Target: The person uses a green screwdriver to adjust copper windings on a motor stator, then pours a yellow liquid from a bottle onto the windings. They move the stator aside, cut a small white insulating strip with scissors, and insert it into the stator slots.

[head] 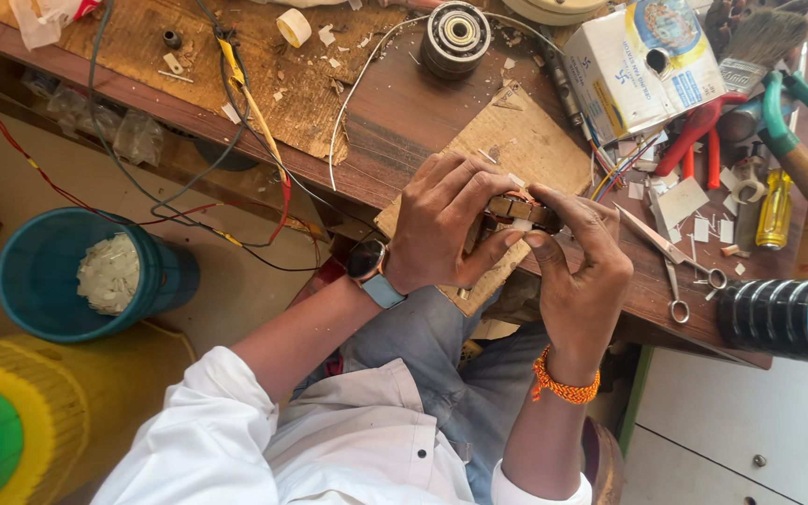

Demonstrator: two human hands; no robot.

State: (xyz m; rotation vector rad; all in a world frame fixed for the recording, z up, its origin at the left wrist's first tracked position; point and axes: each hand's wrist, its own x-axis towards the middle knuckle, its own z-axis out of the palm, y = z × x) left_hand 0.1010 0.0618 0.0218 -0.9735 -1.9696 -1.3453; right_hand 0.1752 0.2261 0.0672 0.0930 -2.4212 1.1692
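Both hands grip a small motor stator with copper windings (516, 210), held just above a sheet of cardboard (535, 140) on the wooden bench (404, 103). My left hand (446, 224) wraps it from the left, and a watch sits on that wrist. My right hand (582, 262) pinches it from the right, thumb and forefinger on a white strip at its front, with an orange thread band on the wrist. Most of the stator is hidden by my fingers.
Scissors (680, 266) lie right of my hands, beside paper scraps, pliers with red handles (703, 131), a green-handled tool (797, 103) and a brush (759, 37). A cardboard box (642, 65) and round bearing part (457, 36) sit farther back. A teal bucket (39, 271) stands on the floor.
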